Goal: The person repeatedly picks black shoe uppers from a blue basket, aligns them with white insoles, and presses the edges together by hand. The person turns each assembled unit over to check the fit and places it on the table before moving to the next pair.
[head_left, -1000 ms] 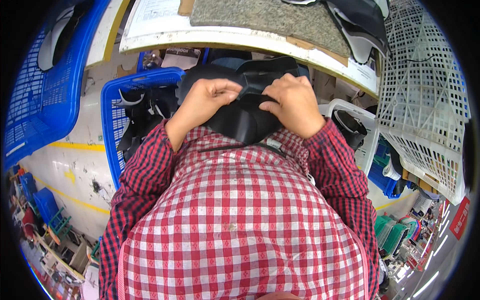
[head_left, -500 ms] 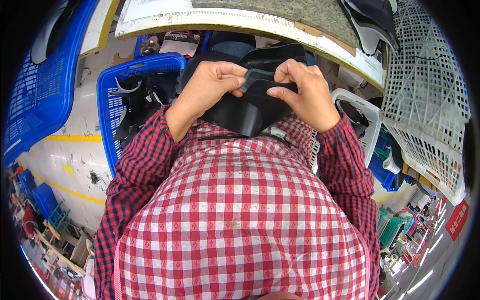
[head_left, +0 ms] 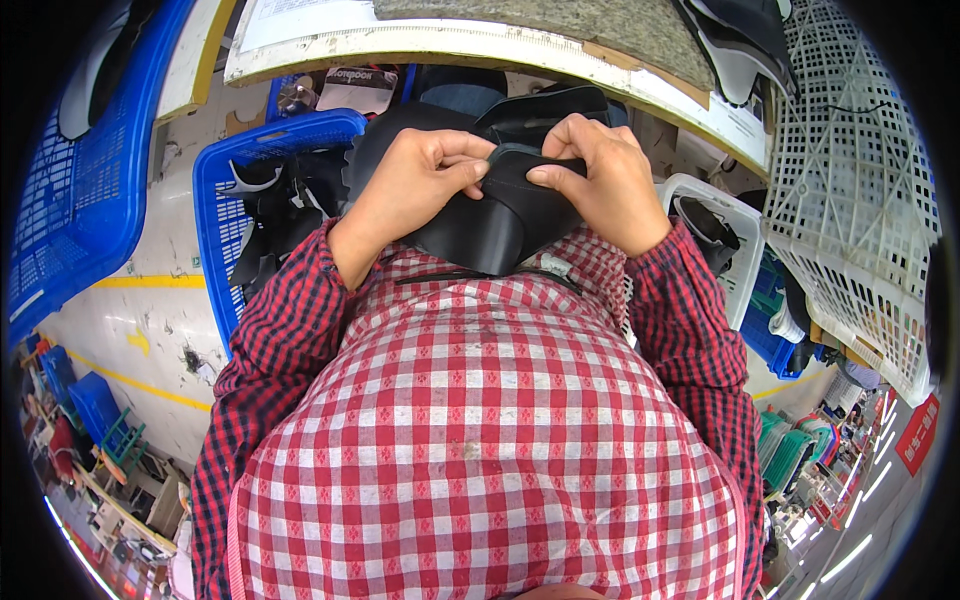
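"Two hands at one black piece (head_left: 540, 195); where is it?"

"Upper middle of the frame, just beyond the red-and-white checked apron (head_left: 480, 400)."

"How does the left hand (head_left: 420, 180) grip?"

"Narrowly: thumb and fingertips pinched together at the left side of its upper edge."

"And the right hand (head_left: 610, 180)?"

"Pinching that edge farther right, thumb on the near face, forefinger curled over the top."

"What flanks them?"

"One blue basket (head_left: 282, 131) of dark pieces on the left, one white basket (head_left: 748, 245) on the right."
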Demonstrator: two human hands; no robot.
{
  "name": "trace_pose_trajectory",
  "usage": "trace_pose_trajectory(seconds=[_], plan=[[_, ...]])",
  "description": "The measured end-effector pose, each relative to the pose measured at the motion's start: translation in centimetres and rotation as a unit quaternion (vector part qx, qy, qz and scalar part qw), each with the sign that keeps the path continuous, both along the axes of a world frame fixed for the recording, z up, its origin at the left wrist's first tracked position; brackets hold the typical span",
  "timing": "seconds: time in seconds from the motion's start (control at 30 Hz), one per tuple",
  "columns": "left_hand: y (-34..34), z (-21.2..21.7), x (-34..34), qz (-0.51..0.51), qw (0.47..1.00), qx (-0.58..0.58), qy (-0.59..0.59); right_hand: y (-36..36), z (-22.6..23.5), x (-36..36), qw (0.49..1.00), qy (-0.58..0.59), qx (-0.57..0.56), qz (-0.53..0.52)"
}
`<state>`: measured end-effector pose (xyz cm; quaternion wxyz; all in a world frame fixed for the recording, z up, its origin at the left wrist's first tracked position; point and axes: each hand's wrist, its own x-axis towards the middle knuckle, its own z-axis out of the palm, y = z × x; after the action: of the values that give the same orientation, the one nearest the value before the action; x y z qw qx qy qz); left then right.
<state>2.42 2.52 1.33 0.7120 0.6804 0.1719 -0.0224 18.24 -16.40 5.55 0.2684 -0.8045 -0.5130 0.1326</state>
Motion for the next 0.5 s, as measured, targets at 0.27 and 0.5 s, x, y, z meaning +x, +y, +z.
trace_pose_trajectory(seconds=[0.27,0.5], plan=[[-0.02,0.14,-0.12,-0.008,1.0,0.0,-0.008,0.0,-0.41,0.34,1.0,0.022,-0.016,-0.005],[-0.16,-0.1,-0.3,0.004,1.0,-0.028,-0.006,0.21,-0.4,0.24,1.0,-0.008,-0.006,0.011]])
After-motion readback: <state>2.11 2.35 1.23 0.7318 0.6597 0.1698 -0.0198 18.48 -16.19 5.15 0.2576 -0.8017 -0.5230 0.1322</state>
